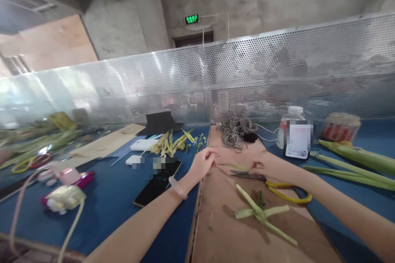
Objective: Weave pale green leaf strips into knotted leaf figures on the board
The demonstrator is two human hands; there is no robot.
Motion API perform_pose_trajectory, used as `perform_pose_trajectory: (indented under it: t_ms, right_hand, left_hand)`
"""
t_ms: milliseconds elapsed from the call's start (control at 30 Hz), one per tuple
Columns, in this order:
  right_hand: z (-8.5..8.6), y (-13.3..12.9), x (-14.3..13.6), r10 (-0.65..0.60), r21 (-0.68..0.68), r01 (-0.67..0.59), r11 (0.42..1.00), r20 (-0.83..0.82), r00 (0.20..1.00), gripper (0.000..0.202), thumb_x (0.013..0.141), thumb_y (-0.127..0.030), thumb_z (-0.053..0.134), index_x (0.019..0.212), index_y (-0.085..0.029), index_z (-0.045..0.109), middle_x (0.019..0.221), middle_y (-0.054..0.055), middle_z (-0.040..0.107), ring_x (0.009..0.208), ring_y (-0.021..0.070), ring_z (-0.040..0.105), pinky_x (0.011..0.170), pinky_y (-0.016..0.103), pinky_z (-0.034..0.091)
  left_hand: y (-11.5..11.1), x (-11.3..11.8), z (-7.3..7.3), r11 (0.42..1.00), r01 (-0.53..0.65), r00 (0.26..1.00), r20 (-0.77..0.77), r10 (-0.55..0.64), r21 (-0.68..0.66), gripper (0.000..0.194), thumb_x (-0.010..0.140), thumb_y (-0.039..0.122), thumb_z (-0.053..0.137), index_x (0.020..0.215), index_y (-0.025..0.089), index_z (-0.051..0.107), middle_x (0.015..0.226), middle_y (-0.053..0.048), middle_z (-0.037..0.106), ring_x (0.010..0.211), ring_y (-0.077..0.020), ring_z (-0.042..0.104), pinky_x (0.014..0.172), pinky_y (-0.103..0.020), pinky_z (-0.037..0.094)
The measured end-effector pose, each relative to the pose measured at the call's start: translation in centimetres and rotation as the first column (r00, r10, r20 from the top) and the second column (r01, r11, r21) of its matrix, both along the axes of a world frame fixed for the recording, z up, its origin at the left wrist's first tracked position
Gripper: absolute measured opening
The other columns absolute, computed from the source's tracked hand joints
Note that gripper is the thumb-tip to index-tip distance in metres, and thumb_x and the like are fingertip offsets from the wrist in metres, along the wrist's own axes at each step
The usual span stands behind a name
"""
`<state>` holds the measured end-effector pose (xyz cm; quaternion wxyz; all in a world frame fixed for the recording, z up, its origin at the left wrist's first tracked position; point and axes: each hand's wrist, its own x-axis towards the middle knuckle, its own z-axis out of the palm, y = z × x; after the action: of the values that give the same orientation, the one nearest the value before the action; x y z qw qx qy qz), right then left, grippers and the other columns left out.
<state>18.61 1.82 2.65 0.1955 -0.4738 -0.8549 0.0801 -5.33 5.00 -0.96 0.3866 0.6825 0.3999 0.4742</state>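
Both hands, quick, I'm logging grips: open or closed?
Left hand: fingers curled; can't tell if holding anything.
Right hand: fingers curled at the scissors; grip unclear.

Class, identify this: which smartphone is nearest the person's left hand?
The flat-lying smartphone with the mostly black screen, beside the left hand's wrist; the upright smartphone, screen lit pale, is farther right, before the white-capped bottle.

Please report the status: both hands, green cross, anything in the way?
Left hand over board, fingers bunched. Right hand at scissors, grip unclear. Green cross on board, untouched. Black phone beside left arm, possible obstacle.
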Motion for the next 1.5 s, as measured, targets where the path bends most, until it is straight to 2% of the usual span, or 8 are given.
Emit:
perform_pose_trajectory:
  t_ms: [233,367,600,800,1000,1100,1233,1500]
  right_hand:
    - [-1.3,-1.5,-2.3,0.013,0.294,-0.059,0.954,0.159,0.987,0.027,0.083,-0.021,0.043,0.107,-0.023,0.055,0.100,0.008,0.063,0.078,0.0192,0.061,0.061,0.027,0.043]
    - [-1.5,-2.8,-3.5,0.071,0.332,-0.155,0.930,0.252,0.965,0.027,0.085,-0.022,0.039,0.110,-0.021,0.050,0.105,0.009,0.061,0.087,0.0200,0.059,0.062,0.026,0.043]
    - [-1.8,-2.9,-3.1,-0.041,0.354,0.000,0.935,0.106,0.994,0.019,0.086,-0.027,0.037,0.095,-0.018,0.052,0.088,0.007,0.064,0.073,0.0186,0.060,0.060,0.026,0.040]
    - [-1.6,-3.2,-2.8,0.117,0.327,-0.177,0.928,0.196,0.974,0.024,0.088,-0.023,0.033,0.092,-0.020,0.056,0.089,0.007,0.063,0.083,0.0163,0.056,0.065,0.024,0.040]
    - [-2.3,-2.9,-3.2,0.235,0.265,-0.266,0.927,0.145,0.961,0.027,0.085,-0.023,0.040,0.109,-0.022,0.051,0.108,0.009,0.056,0.101,0.0201,0.050,0.078,0.031,0.043]
    - [-2.6,-2.7,-3.6,0.125,0.144,-0.099,0.985,-0.188,0.974,0.026,0.082,-0.024,0.045,0.107,-0.020,0.050,0.101,0.008,0.059,0.092,0.0181,0.055,0.076,0.031,0.044]
    - [-2.1,-2.8,-4.1,-0.096,-0.205,-0.024,0.978,-0.553,0.828,0.025,0.083,-0.032,0.041,0.100,-0.017,0.053,0.083,0.004,0.063,0.073,0.0132,0.058,0.064,0.024,0.045]
    - [-2.3,-3.0,-4.3,-0.084,-0.273,-0.055,0.961,-0.473,0.877,0.024,0.077,-0.035,0.049,0.074,-0.015,0.062,0.060,-0.001,0.059,0.044,0.0072,0.044,0.041,0.019,0.031]
  left_hand:
    - [-3.0,0.9,1.0,0.954,0.242,0.960,-0.187,-0.208,0.180,0.042,0.079,0.022,0.045,0.121,0.020,0.044,0.070,-0.001,0.062,0.057,-0.0116,0.054,0.054,-0.020,0.041]
    - [-3.3,1.1,0.8,0.928,0.248,0.939,-0.304,-0.159,0.279,0.032,0.078,0.025,0.048,0.109,0.019,0.056,0.088,-0.006,0.064,0.070,-0.0154,0.057,0.062,-0.022,0.043]
    - [-1.8,0.5,0.1,0.990,0.106,0.994,0.012,-0.107,0.098,0.022,0.076,0.024,0.051,0.096,0.017,0.058,0.087,-0.007,0.062,0.071,-0.0170,0.060,0.067,-0.027,0.046]
    - [-2.1,0.8,1.1,0.995,0.101,0.984,0.144,-0.101,0.011,0.023,0.073,0.028,0.056,0.091,0.015,0.055,0.081,-0.004,0.061,0.059,-0.0121,0.058,0.061,-0.025,0.048]
    - [-1.7,0.9,0.8,0.990,0.138,0.962,0.242,-0.128,-0.027,0.032,0.068,0.024,0.061,0.098,0.015,0.052,0.088,-0.004,0.059,0.064,-0.0113,0.058,0.065,-0.026,0.049]
    - [-1.4,0.7,0.5,0.989,0.147,0.953,0.272,-0.133,-0.031,0.031,0.069,0.022,0.060,0.099,0.015,0.051,0.091,-0.004,0.057,0.066,-0.0113,0.058,0.069,-0.028,0.049]
    - [-1.5,0.7,0.5,0.989,0.143,0.947,0.294,-0.126,-0.035,0.032,0.069,0.020,0.060,0.099,0.015,0.051,0.089,-0.003,0.058,0.068,-0.0115,0.058,0.070,-0.029,0.050]
    - [-1.6,1.1,0.6,0.991,0.131,0.945,0.306,-0.118,-0.023,0.033,0.067,0.021,0.061,0.097,0.015,0.050,0.085,-0.003,0.057,0.073,-0.0138,0.058,0.068,-0.030,0.052]
